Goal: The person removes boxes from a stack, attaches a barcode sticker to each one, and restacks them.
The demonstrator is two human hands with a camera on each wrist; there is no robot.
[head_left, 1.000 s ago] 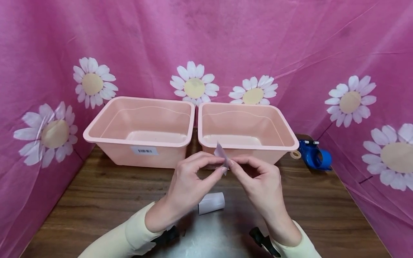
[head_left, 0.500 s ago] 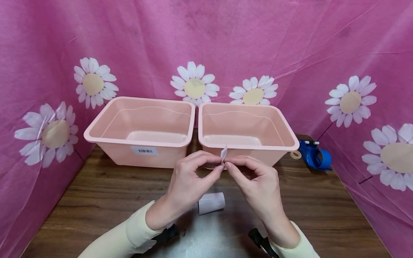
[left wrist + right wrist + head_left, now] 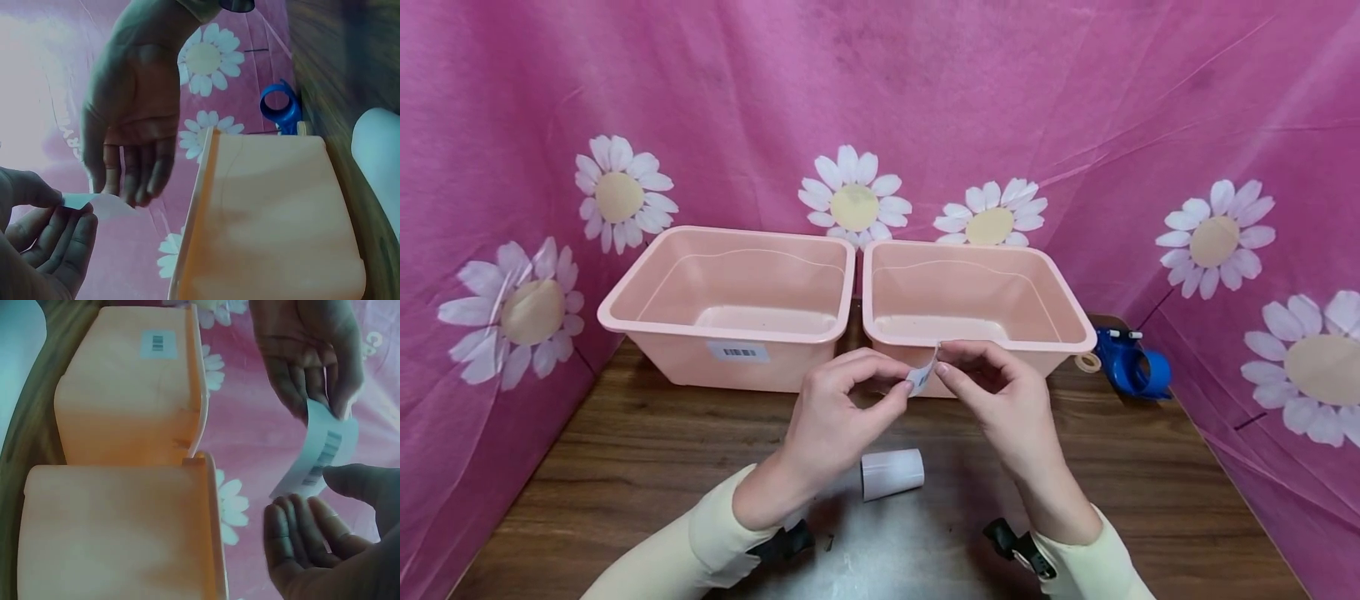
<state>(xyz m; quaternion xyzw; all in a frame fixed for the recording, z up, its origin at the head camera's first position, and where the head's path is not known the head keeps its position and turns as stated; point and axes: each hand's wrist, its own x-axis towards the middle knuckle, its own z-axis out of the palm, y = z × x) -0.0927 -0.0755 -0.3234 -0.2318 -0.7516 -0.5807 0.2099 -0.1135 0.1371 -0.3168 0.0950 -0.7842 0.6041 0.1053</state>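
Note:
A white barcode label (image 3: 921, 380) is stretched between both hands, in front of the right pink bin. My left hand (image 3: 838, 412) pinches its left end between thumb and fingers. At the opposite end, the thumb and index finger of my right hand (image 3: 1011, 408) pinch the edge. Black bars show on the label (image 3: 325, 453) in the right wrist view, where it curves. In the left wrist view the label (image 3: 78, 200) is seen nearly edge-on, with a thin pale part reaching toward the right hand. Below the hands, a white roll (image 3: 892, 474) lies on its side.
Two pink bins, left (image 3: 737, 358) and right (image 3: 1045, 360), stand side by side at the back of the wooden table (image 3: 1150, 492). The left one bears a barcode label. A blue tape dispenser (image 3: 1131, 367) and a small tape ring (image 3: 1087, 362) sit right of them.
The label has turned from standing upright between the fingertips to lying slanted, its printed side now showing. My hands have moved slightly apart, the right fingertips rising a little.

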